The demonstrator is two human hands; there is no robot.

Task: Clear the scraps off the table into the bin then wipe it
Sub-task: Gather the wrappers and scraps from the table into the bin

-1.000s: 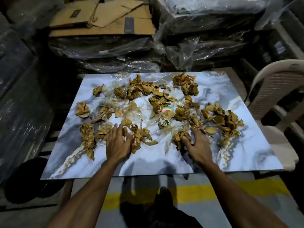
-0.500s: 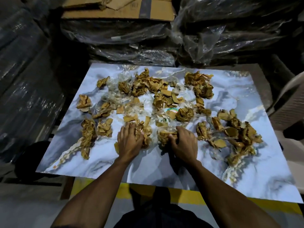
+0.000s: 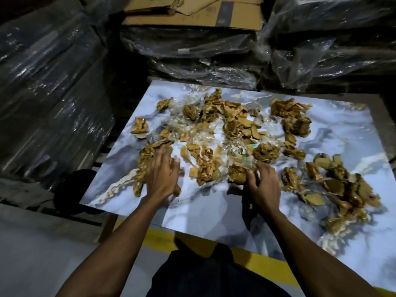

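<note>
Crumpled brown paper scraps point(image 3: 235, 123) mixed with clear plastic wrap lie scattered over a marble-patterned tabletop point(image 3: 205, 211). My left hand point(image 3: 163, 175) lies flat with spread fingers on a strip of brown scraps point(image 3: 144, 159) near the table's left edge. My right hand point(image 3: 264, 183) curls its fingers around a crumpled brown wad point(image 3: 236, 175) near the table's middle. A dark round bin point(image 3: 70, 189) stands on the floor just off the table's left front corner, partly hidden by the tabletop.
Plastic-wrapped dark stacks point(image 3: 53, 93) rise on the left and behind the table, with flattened cardboard boxes point(image 3: 192, 13) on top. A yellow floor line point(image 3: 252, 260) runs under the near table edge. A heap of scraps point(image 3: 347, 187) fills the table's right side.
My left hand slid left onto the scraps near the table's edge. My right hand stayed on the crumpled wad near the middle. The camera view shifted left and tilted.
</note>
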